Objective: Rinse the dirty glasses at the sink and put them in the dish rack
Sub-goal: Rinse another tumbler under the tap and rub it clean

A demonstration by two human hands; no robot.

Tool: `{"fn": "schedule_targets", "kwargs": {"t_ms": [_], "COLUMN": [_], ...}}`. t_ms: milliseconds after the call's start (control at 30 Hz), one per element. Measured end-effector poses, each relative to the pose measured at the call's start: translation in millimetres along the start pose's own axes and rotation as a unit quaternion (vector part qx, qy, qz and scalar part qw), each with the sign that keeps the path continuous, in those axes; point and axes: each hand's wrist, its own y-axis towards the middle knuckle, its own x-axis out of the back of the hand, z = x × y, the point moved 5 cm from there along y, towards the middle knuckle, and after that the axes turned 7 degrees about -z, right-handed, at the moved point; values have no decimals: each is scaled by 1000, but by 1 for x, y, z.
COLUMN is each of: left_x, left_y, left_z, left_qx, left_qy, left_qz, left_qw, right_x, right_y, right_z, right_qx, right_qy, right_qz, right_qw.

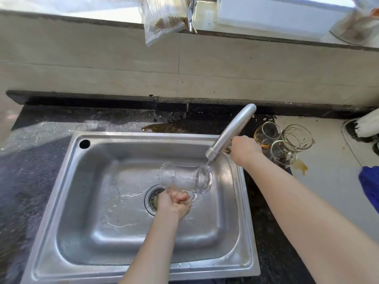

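View from above of one steel sink (143, 136) set in a dark stone counter (41, 144), with a person's two bare forearms reaching in from the bottom edge.

The left hand (175, 203) is clenched around the handle of one clear glass mug (182, 177). The mug is held on its side above the sink basin, just over the one round drain (152, 198), with its open mouth pointing right, close under the tip of the tap. A thin stream of water (209, 162) falls from the tip onto the mug's rim, and the sink floor is wet.

One curved metal tap (231, 132) rises from the sink's far right corner. The right hand (244, 149) is at the base of the tap. Its fingers are hidden behind the spout, so it is not possible to tell whether they are gripping anything.

Three more glasses stand upright in a tight cluster on the counter just right of the sink, behind the right hand: one holding amber liquid (266, 134), one clear with etched lines (297, 137), and one with dark dregs (284, 153).

Two brown spills show: one puddle (164, 128) behind the sink and one amber stain (302, 166) beside the glasses.

One plastic bag (164, 19) lies on the ledge above.
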Motion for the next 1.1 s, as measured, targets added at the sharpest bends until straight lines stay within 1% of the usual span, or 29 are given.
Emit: {"fn": "schedule_targets", "kwargs": {"t_ms": [67, 100, 133, 167, 200, 233, 267, 300, 333, 367, 400, 500, 567, 600, 667, 700, 733, 767, 800, 833, 900, 933, 1000, 1033, 1100], "left_x": [1, 2, 2, 3, 2, 1, 0, -2, -4, -6, -8, -12, -10, -6, -1, 0, 2, 3, 3, 3, 6, 7, 13, 15, 16], "left_y": [0, -1, -3, -4, -5, -6, -8, -8, -11, -14, -17, -28, -37, -42, -55, -61, -66, -69, -72, -74, -75, -76, -77, -79, -85], "left_z": [-3, -5, -5, -5, -4, -3, 0, 4, 8, 13, 18, 31, 34, 34, 29, 25, 20, 12, 5, -1, -9, -9, -6, -4, -1], "left_qx": [-6, -12, -14, -14, -13, -12, -9, -4, 2, 8, 14, 14, -8, -22, -57, -83, -118, -158, -195, -219, -228, -219, -198, -194, -202], "left_qy": [2, 6, 7, 5, 3, -2, -4, -6, -7, -7, -9, 1, 79, 137, 275, 348, 420, 474, 509, 512, 498, 501, 513, 513, 508], "left_qz": [4, -1, -8, -17, -21, -23, -23, -25, -20, -19, -9, -4, -3, -19, -53, -68, -88, -107, -112, -107, -94, -83, -71, -66, -53], "left_qw": [1000, 1000, 1000, 1000, 1000, 1000, 1000, 1000, 1000, 1000, 1000, 1000, 997, 990, 958, 931, 896, 859, 831, 824, 831, 833, 832, 833, 836], "right_x": [2, 4, 8, 10, 12, 11, 7, -2, -10, -16, -19, -16, -11, -8, -2, 1, 3, 5, 6, 6, 5, 5, 2, 0, -4], "right_y": [-5, -9, -15, -22, -32, -42, -51, -60, -67, -74, -78, -85, -89, -90, -95, -97, -98, -99, -100, -101, -103, -105, -109, -112, -116], "right_z": [4, 7, 9, 12, 14, 17, 23, 29, 38, 45, 50, 51, 50, 50, 52, 53, 52, 49, 46, 41, 33, 31, 31, 30, 29], "right_qx": [4, 19, 38, 55, 66, 64, 44, 14, -11, -24, -28, -22, 8, 25, 54, 71, 86, 93, 92, 81, 52, 50, 64, 61, 45], "right_qy": [-19, -36, -50, -41, 6, 93, 202, 308, 378, 410, 418, 408, 383, 358, 283, 244, 213, 199, 211, 245, 313, 315, 270, 270, 308], "right_qz": [-8, -26, -58, -98, -128, -127, -86, -18, 48, 89, 104, 72, 51, 39, 2, -19, -34, -38, -28, -4, 27, 23, -4, -7, 4], "right_qw": [1000, 999, 996, 993, 990, 985, 975, 951, 925, 908, 902, 910, 922, 933, 958, 967, 973, 975, 973, 966, 948, 948, 961, 961, 950]}}
